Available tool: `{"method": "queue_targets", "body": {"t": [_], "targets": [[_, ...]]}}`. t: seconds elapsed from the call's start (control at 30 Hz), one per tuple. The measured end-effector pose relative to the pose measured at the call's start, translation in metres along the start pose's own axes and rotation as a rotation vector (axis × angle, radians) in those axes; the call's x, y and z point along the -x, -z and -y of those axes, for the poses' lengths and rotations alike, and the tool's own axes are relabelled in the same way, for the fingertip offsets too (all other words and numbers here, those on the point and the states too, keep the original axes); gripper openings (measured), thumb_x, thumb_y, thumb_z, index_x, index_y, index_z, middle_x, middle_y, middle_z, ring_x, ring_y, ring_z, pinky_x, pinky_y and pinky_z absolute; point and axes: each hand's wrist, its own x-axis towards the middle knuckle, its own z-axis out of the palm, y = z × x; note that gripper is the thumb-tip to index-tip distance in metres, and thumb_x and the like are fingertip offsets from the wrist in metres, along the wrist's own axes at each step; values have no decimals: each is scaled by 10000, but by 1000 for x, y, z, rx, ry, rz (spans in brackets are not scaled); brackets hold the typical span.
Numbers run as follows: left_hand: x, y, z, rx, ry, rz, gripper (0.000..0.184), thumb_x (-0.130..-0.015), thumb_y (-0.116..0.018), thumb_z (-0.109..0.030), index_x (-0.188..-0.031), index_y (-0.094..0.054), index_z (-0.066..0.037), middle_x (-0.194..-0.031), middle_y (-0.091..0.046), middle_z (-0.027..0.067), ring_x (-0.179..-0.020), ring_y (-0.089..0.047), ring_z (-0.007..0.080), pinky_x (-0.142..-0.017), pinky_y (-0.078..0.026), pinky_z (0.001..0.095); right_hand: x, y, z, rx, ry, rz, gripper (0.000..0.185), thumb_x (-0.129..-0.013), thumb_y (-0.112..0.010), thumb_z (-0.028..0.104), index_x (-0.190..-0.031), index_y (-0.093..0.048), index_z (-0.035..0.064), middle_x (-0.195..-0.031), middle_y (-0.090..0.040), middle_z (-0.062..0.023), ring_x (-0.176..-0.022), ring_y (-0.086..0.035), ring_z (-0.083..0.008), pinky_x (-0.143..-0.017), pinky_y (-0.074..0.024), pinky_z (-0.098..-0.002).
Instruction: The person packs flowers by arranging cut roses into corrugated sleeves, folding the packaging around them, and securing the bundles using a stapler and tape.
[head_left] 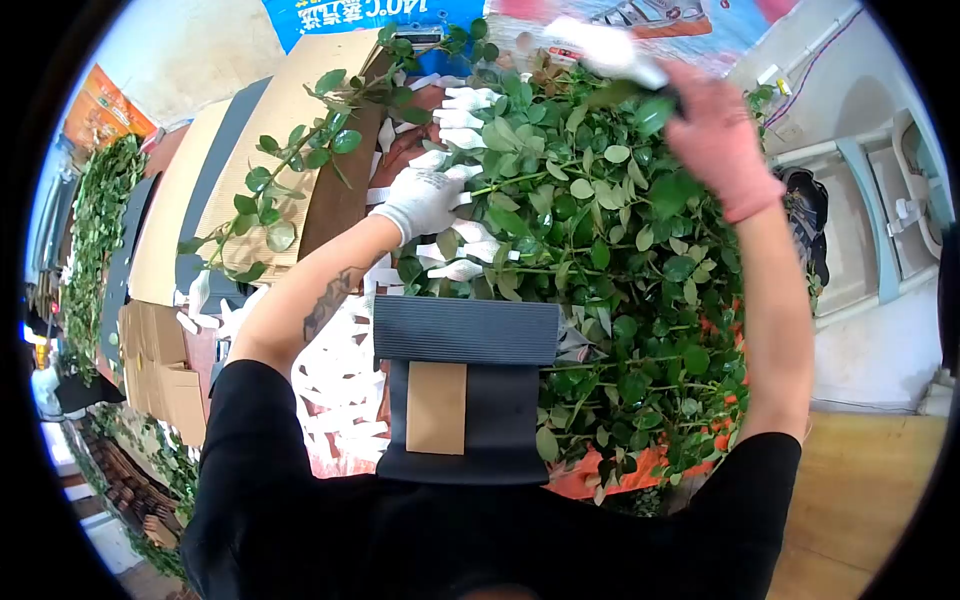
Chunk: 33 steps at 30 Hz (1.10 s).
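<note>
My left hand (pixel 425 200), in a white glove, is closed at the left edge of a leafy pile, its fingers around a white-wrapped flower bud (pixel 464 173). Above and below it lie more wrapped buds (pixel 460 270) on green stems. At the upper right, my right hand (pixel 718 140) wears a pink glove and is blurred by motion. It grips a leafy flower stem whose white-wrapped head (pixel 598 50) points up and left. Beneath both hands spreads the heap of leafy stems (pixel 610 230).
Close to my body is a black corrugated sheet (pixel 465 330) with a brown cardboard piece (pixel 436 408). Large cardboard (pixel 270 120) stands on the left, a single leafy stem (pixel 300 155) across it. White strips (pixel 335 390) litter the table. A pale plastic frame (pixel 870 200) is at right.
</note>
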Motion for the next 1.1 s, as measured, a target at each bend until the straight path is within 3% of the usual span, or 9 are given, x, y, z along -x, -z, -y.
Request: {"method": "queue_targets", "body": {"t": [0.17, 0.3, 0.37, 0.43, 0.57, 0.83, 0.9, 0.97, 1.1], "targets": [[-1, 93, 1, 936, 22, 346, 331, -862, -640, -220, -1098, -596, 7, -726, -646, 58, -610, -598, 99, -568, -482, 236, 9, -83, 54, 38, 312, -78, 380, -836, -522, 152, -1209, -548, 84, -1190, -601, -129, -1107, -580, -257, -1010, -413, -358], [-33, 133, 15, 1832, -344, 340, 644, -931, -378, -568, -1192, -539, -2, -1016, -644, 120, -851, -631, 160, -757, -528, 327, -16, -93, 16, -213, 128, 20, 358, -831, -580, 128, -1183, -562, 67, -1110, -626, -152, -1040, -604, -265, -936, -465, -368], [-57, 125, 28, 1884, -345, 126, 623, -911, -439, -562, -1191, -551, -17, -1056, -633, 128, -930, -623, 181, -823, -508, 343, -28, -53, 9, -262, -171, -4, 383, -798, -626, 97, -1172, -563, 48, -1081, -628, -157, -991, -616, -280, -899, -480, -376], [-83, 77, 44, 815, -145, -335, 570, -851, -555, -520, -1199, -566, -69, -1043, -648, 133, -942, -636, 235, -843, -497, 345, -23, -39, -13, -25, -21, -238, 462, -768, -660, 108, -1204, -531, 28, -1105, -617, -181, -980, -618, -309, -892, -476, -397], [-79, 21, 20, -159, 78, 96, 345, -730, -615, -300, -1013, -639, -105, -1003, -649, 173, -919, -637, 312, -802, -506, 399, -23, -47, -19, 92, -53, -49, 554, -781, -599, 19, -1310, -438, 51, -1261, -540, -173, -1103, -560, -328, -937, -463, -397], [-94, 46, 27, 265, -16, 473, 390, -717, -642, -259, -1022, -642, -15, -907, -674, 125, -902, -637, 240, -777, -484, 348, -41, -92, 20, -35, -37, 210, 422, -810, -551, 49, -1228, -503, 93, -1051, -637, -172, -978, -620, -307, -843, -493, -386], [-120, 31, 68, 530, -380, 639, 319, -787, -627, -254, -950, -645, 19, -814, -658, 103, -785, -637, 188, -684, -501, 329, -38, -100, 18, -228, 80, 122, 399, -794, -572, 77, -1189, -516, 82, -1060, -632, -174, -988, -609, -322, -859, -482, -396], [-103, 65, 57, 1105, -79, 664, 271, -847, -593, -268, -902, -632, -5, -720, -625, 83, -632, -605, 159, -555, -490, 282, -35, -116, 14, -698, 89, 266, 562, -769, -649, 209, -1278, -477, 45, -1167, -591, -196, -1051, -568, -373, -908, -454, -370], [-86, 118, 39, 1737, 141, 472, 360, -901, -559, -344, -1045, -559, -14, -856, -653, 84, -643, -652, 146, -471, -530, 221, -38, -81, 34, -307, -131, 396, 677, -716, -710, 267, -1288, -453, 13, -1148, -599, -175, -1083, -567, -285, -918, -448, -362]]}}
